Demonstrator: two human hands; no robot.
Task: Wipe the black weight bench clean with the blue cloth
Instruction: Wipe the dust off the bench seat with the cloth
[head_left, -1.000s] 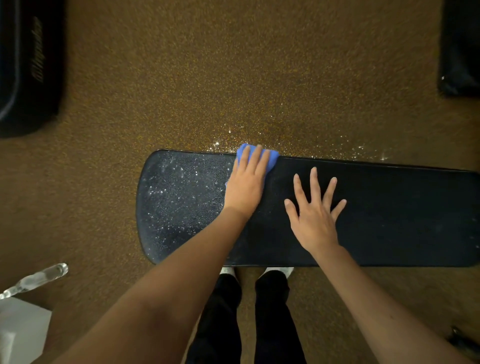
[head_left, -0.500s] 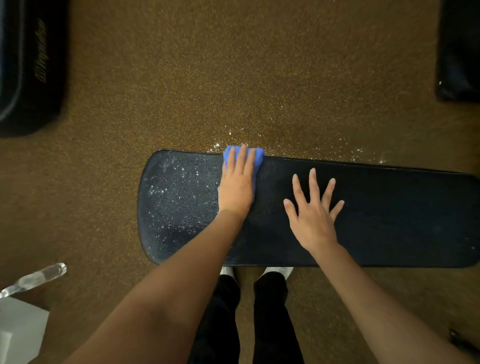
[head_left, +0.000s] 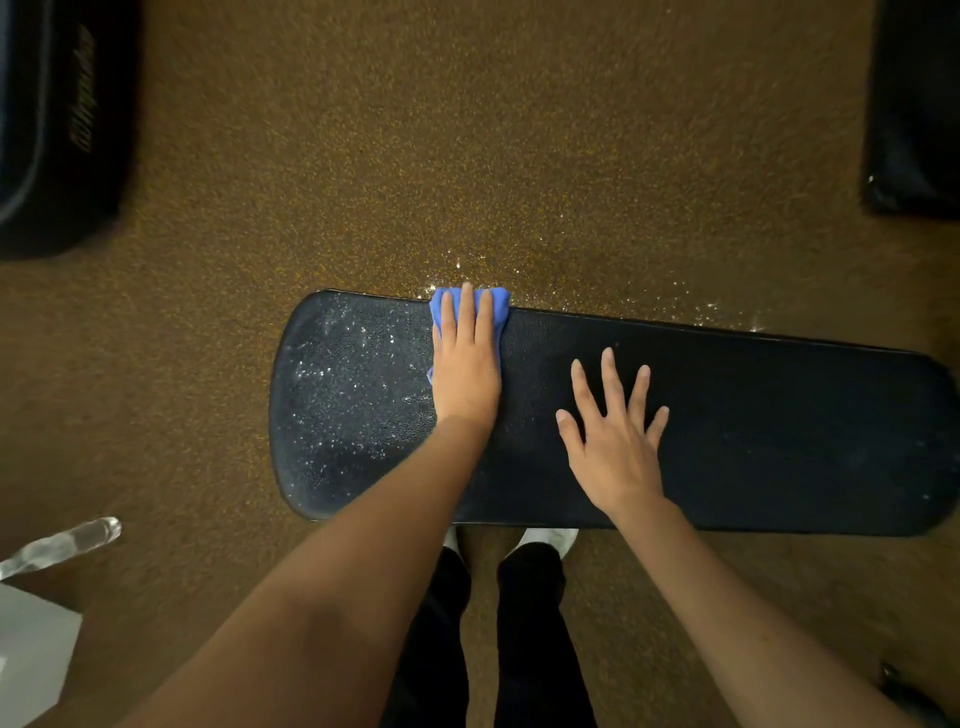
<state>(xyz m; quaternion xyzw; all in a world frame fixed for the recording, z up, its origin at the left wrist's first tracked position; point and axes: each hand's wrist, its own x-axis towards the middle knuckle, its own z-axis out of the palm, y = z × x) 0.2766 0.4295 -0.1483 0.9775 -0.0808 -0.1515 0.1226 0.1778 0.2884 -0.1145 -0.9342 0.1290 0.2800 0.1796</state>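
Left hand (head_left: 466, 374) presses blue cloth (head_left: 500, 304) flat at bench (head_left: 779, 415) far edge; right hand (head_left: 615, 447) splayed beside.

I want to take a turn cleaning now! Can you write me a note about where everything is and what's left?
Left hand: flat, pressing the folded blue cloth onto the long padded black weight bench, at its far edge.
Right hand: open, fingers spread, resting on the bench to the right of the cloth.
Done: the stretch right of the cloth looks free of droplets.
Left: the rounded left end shows shiny droplets; wipe leftward over it.
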